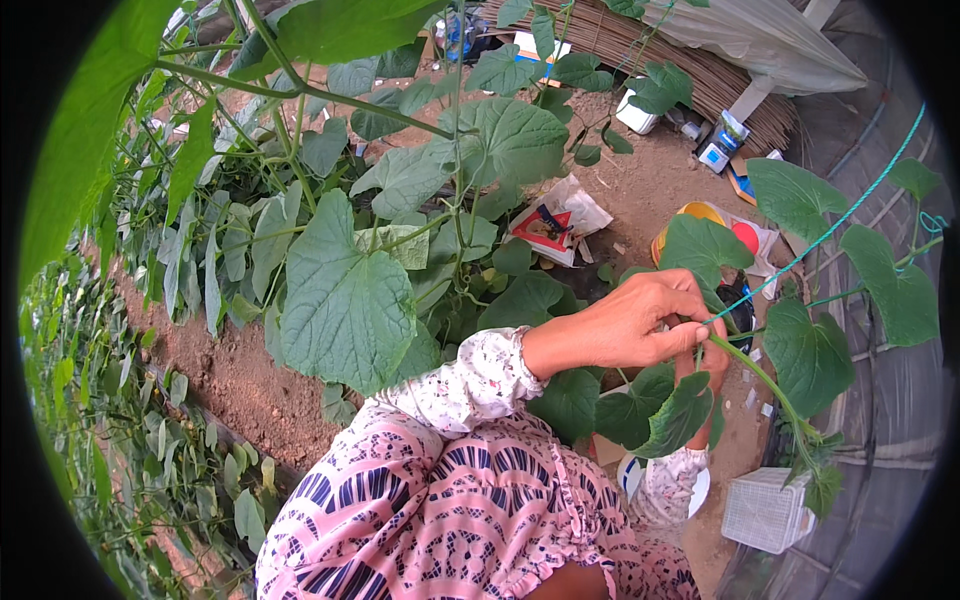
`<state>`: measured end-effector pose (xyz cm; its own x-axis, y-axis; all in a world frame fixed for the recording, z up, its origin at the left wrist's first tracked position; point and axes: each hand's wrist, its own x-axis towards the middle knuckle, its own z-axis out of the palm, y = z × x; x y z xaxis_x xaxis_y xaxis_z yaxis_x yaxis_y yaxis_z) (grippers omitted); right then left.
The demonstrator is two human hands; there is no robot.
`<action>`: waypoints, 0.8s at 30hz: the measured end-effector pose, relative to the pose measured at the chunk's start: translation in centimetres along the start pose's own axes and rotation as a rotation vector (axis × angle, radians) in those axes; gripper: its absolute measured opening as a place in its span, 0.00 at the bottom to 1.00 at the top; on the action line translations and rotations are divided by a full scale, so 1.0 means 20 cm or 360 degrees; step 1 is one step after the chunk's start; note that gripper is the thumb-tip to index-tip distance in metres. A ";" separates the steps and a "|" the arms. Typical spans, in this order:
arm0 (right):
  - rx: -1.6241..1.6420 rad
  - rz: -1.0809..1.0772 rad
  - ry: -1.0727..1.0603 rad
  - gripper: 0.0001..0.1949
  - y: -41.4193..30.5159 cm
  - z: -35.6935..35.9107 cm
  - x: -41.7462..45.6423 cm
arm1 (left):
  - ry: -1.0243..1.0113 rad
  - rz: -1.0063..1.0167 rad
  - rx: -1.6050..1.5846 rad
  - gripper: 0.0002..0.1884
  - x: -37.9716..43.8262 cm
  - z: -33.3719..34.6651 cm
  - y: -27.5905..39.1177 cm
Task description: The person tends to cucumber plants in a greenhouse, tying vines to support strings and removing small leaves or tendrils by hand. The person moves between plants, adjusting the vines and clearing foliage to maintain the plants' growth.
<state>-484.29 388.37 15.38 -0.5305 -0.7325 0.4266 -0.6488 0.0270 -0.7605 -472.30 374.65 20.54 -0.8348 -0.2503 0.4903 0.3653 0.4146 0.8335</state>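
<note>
My left hand reaches across from the left and pinches turquoise twine between thumb and fingers. The twine runs taut from there to the upper right. Right at the fingertips is the green stem of a cucumber-like vine, which slants down to a leafy tip. My right hand comes up from below, against the stem and close under the left thumb. Leaves and the left hand partly hide it, so its grip is unclear. A broad leaf hangs in front of the right wrist.
Dense vines fill the left side. On the soil lie a printed plastic bag, a yellow container and a pouch. A white plastic basket stands at lower right, by the plastic sheeting. A rolled reed mat lies behind.
</note>
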 end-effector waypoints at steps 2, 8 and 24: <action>-0.0207 0.0105 0.0070 0.04 -0.12 -0.01 0.05 | 0.0169 -0.0001 0.0132 0.08 -0.01 0.04 -0.05; 0.0930 -0.0026 0.0233 0.11 -0.04 -0.09 0.19 | 0.0500 -0.0294 -0.0415 0.19 0.02 0.19 -0.02; 0.0543 0.0235 -0.0141 0.13 0.08 -0.35 0.27 | 0.0746 -0.0407 -0.1172 0.08 0.22 0.30 -0.07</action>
<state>-491.98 389.24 19.81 -0.5457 -0.7940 0.2678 -0.3418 -0.0808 -0.9363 -479.04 378.29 20.08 -0.7322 -0.6549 0.1871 0.4972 -0.3263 0.8039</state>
